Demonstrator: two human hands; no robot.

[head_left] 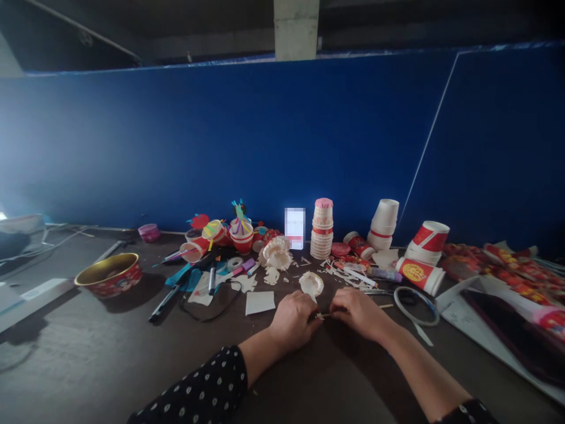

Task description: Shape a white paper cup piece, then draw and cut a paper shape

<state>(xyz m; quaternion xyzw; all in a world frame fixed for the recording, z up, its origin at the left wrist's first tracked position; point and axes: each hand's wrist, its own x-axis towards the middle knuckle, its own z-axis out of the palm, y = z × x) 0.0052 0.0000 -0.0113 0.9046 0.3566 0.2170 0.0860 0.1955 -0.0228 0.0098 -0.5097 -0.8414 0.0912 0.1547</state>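
Note:
Close together at the table's middle, my left hand point(293, 320) and my right hand point(359, 312) both have their fingers pinched. Between the fingertips runs a thin pale stick-like piece point(325, 315), with a small whitish bit at its left end; its exact kind is too small to make out. Just beyond my fingers lies a cut white paper cup piece point(311, 284) with a ragged rim. A square of white paper point(260, 302) rests left of my left hand. Past it stands a bigger ruffled bundle of cut cup paper point(276, 254).
Stacked paper cups point(322, 238) stand behind the paper scraps, with more cups point(383, 225) to the right. A gold-lined bowl point(109, 277), markers point(212, 278) and a blade-like cutter point(165, 303) lie left. At right are a white tape-like ring point(415, 306) and a dark tablet-like object point(512, 330).

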